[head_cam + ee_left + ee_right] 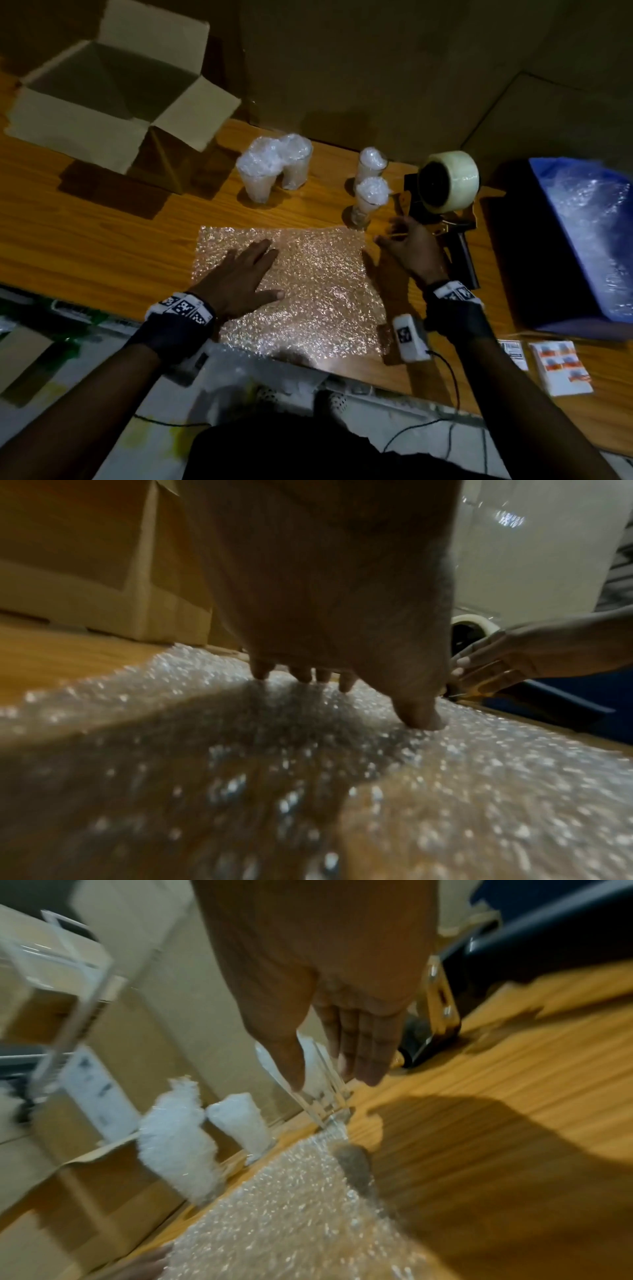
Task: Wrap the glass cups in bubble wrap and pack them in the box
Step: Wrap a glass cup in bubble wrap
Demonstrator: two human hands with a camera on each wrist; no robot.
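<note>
Four glass cups stand on the wooden tabletop (102,219). Two wrapped cups (274,169), fully cased in bubble wrap, sit touching each other near the back edge. Two unwrapped cups stand to their right, one behind the other, each stuffed with bubble wrap: the rear cup (371,164) and the front cup (367,202), the latter just off the far right corner of the sheet.

One bubble wrap sheet (315,284), lying flat at the tabletop's near edge.

One cardboard box (113,99), open, flaps spread, at the far left of the tabletop, well apart from the cups.

One tape dispenser (448,185) with a clear roll, just right of the unwrapped cups.

One blue bag (589,233) holding more bubble wrap, on a dark container at the far right.

One stack of printed cards (561,368), near right edge.

Left hand (239,281): fingers straight and spread, palm down, pressing on the left part of the sheet; fingertips (301,676) and thumb touch the bubbles.

Right hand (409,248): raised above the tabletop beside the front cup, fingers loosely extended, thumb apart, holding nothing; fingers (363,1047) close to the glass, contact not clear.
</note>
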